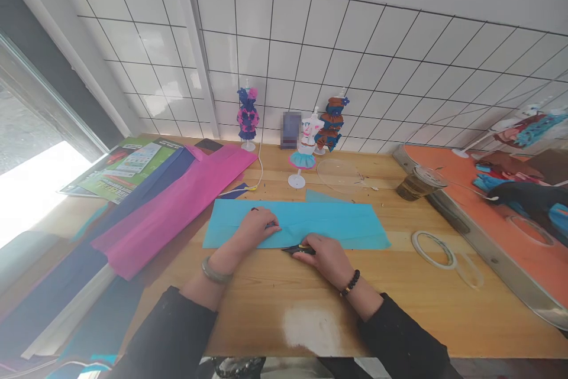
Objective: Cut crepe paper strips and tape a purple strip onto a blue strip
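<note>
A long light-blue sheet of cloth-like material [341, 222] lies flat on the wooden table in front of me, with a crease running along it. My left hand [257, 226] rests on its middle, thumb and fingers pinched together on the material. In my right hand [327, 255] is a small pair of dark scissors [293, 248], the tip pointing left along the sheet's near edge. Part of the scissors is hidden by my fingers. Behind the sheet a smaller blue piece [326, 196] sticks out.
Pink material [177, 213] and dark-blue material [89, 266] lie to the left. Small dress stands, including a white one [306, 136], line the back. At right are a lidded cup [419, 184], a tape roll [433, 250] and an orange-topped surface [479, 207].
</note>
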The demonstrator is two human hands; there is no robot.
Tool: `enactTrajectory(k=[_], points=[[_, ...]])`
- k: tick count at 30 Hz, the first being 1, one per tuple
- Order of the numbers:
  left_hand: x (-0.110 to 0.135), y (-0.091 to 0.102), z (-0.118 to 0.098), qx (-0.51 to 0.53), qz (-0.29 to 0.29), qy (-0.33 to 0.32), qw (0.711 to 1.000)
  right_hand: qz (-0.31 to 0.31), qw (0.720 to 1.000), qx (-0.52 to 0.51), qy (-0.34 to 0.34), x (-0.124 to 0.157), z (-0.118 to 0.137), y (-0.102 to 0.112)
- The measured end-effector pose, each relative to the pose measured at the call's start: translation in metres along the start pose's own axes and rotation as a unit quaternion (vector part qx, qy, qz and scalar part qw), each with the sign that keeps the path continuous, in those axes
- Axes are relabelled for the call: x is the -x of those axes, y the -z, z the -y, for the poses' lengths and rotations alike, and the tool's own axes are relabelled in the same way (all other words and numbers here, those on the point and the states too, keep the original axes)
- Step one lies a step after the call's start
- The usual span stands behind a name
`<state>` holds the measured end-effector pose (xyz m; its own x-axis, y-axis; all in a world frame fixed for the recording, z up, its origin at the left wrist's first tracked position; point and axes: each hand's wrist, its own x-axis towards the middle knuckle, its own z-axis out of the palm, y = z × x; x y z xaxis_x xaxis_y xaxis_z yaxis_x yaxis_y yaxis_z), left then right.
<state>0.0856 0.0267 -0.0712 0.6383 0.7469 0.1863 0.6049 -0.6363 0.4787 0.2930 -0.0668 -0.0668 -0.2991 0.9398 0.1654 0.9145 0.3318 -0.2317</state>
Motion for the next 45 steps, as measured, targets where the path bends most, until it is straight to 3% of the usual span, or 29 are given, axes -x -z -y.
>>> enactTrajectory(k=[29, 45], points=[[-0.001, -0.001, 0.000, 0.016, -0.008, 0.012, 1.000, -0.007, 1.000, -0.010, 0.006, -0.003, 0.006, -0.002], [0.000, -0.003, 0.001, 0.028, -0.019, 0.012, 0.999, 0.022, 1.000, 0.010, 0.003, -0.013, 0.019, -0.002]])
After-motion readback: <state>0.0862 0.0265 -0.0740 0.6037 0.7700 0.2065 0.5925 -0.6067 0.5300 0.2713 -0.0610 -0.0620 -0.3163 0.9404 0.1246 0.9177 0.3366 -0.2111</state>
